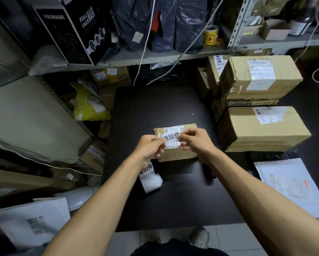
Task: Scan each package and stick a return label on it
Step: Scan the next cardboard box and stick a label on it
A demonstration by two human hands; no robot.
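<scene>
Your left hand point(151, 146) and right hand point(195, 139) each pinch an end of the white return label point(170, 138) over the small cardboard package point(177, 154), mid-table on the black table point(155, 104). Label strip point(150, 177) hangs below your left hand.

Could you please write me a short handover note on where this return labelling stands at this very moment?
Left hand and right hand each pinch one end of the white return label with black characters, held just over the small brown cardboard box on the black table.
A strip of spare white labels hangs below the left hand.
Done: label peeled and positioned.
Left: press it flat, then the larger brown cardboard boxes stacked to the right. Whether scanning has happened cannot be told.
</scene>
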